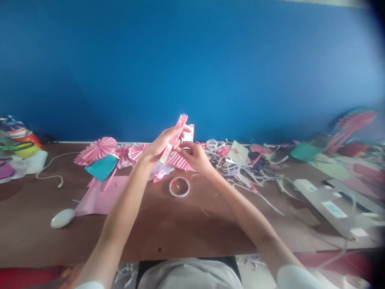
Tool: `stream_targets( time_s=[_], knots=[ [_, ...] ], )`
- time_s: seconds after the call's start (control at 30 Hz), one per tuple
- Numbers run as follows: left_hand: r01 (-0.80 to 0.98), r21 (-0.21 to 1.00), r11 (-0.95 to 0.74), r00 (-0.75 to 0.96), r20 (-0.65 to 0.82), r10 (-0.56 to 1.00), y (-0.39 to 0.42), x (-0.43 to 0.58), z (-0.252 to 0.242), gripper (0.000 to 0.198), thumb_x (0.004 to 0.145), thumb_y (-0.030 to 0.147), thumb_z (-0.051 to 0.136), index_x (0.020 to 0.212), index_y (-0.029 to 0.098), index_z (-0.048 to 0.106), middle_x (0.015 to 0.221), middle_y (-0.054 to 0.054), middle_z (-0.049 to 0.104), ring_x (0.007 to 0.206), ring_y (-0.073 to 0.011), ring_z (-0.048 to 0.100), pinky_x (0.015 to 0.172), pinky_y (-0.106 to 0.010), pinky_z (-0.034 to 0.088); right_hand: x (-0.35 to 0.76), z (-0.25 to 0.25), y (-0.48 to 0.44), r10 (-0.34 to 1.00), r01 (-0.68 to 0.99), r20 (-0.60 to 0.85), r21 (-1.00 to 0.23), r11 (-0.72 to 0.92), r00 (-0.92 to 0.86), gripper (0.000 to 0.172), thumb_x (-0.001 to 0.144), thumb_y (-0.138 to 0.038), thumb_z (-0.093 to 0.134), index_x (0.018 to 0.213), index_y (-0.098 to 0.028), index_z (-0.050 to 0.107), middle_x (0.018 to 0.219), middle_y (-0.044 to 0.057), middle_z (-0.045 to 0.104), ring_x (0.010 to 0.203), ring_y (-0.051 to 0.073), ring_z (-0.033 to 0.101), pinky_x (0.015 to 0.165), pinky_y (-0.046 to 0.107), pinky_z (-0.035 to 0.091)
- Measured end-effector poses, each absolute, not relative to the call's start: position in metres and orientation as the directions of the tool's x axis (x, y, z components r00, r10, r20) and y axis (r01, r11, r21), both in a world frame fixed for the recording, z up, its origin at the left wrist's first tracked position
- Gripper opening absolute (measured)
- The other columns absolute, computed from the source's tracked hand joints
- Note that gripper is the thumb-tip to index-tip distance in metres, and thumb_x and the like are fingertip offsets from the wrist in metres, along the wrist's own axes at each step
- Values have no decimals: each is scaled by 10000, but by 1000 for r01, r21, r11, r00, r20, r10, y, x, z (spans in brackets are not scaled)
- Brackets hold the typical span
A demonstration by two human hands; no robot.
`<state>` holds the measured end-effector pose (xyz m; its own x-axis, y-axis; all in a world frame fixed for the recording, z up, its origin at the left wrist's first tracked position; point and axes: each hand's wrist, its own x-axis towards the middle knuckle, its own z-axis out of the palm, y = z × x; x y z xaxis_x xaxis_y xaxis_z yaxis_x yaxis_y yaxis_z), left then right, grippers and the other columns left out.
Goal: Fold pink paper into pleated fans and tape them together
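My left hand (pixel 162 143) is wrapped round a narrow folded strip of pink paper (pixel 173 140), held tilted above the table with its upper end leaning right. Close beside the strip, my right hand (pixel 197 158) is pinched, its fingertips by the strip's right edge. What the right fingers grip, if anything, is too small to make out. Below the hands lies a roll of tape (pixel 179 196) on the brown table (pixel 192 228). A pleated pink paper piece (pixel 180 161) lies just behind the right wrist, partly hidden.
A lit phone (pixel 190 132) stands behind the hands. To the left are pink paper fans (pixel 100 150), a teal paper piece (pixel 101 166), pink sheets (pixel 99 196) and a white mouse (pixel 62 218). Tangled white strips (pixel 243 172) and a laptop-like grey device (pixel 321 200) lie right.
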<state>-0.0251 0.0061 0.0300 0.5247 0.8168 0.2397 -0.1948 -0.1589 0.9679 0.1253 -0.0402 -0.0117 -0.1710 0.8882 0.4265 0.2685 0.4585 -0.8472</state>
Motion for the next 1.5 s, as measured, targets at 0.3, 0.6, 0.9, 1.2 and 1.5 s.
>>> stream_targets(
  time_s=[0.3, 0.6, 0.9, 1.2, 1.5],
  knots=[
    [-178, 975, -134, 583, 214, 784, 6, -26, 29, 397, 924, 490, 542, 1127, 181, 685, 697, -40, 594, 524, -105, 484, 477, -238, 372, 128, -10, -37, 866, 238, 417, -843, 482, -278, 449, 886, -565, 541, 644, -188, 521, 555, -45, 370, 517, 83, 268, 492, 265, 179],
    [-497, 867, 8, 564, 316, 763, 16, -23, 19, 296, 896, 427, 586, 921, 142, 663, 939, -67, 635, 816, -144, 621, 647, -220, 515, 136, -7, -40, 829, -53, 166, -985, 163, -534, 435, 887, -563, 583, 695, -196, 451, 541, -81, 299, 466, 57, 227, 433, 238, 154],
    [-446, 895, 15, 661, 318, 680, 20, -29, 17, 296, 894, 439, 619, 820, 153, 606, 818, -26, 569, 658, -97, 567, 594, -214, 500, 144, -3, -39, 796, -194, 70, -979, -61, -601, 371, 893, -490, 620, 723, -194, 473, 515, -113, 209, 428, 45, 130, 375, 197, 116],
    [-220, 949, -228, 656, 316, 685, 36, -38, 9, 386, 934, 517, 529, 902, 140, 604, 776, -57, 645, 614, -111, 593, 594, -227, 488, 146, 3, -43, 811, -235, 53, -966, -106, -582, 351, 896, -465, 620, 730, -199, 460, 518, -119, 182, 434, 47, 98, 366, 176, 120],
    [-119, 952, -281, 672, 285, 683, 27, -41, 16, 293, 906, 420, 624, 1028, 155, 601, 692, 18, 495, 634, -86, 505, 608, -201, 437, 156, 6, -38, 838, -273, 120, -961, -36, -532, 335, 914, -443, 598, 733, -193, 467, 513, -119, 181, 424, 41, 101, 369, 169, 114]
  ],
)
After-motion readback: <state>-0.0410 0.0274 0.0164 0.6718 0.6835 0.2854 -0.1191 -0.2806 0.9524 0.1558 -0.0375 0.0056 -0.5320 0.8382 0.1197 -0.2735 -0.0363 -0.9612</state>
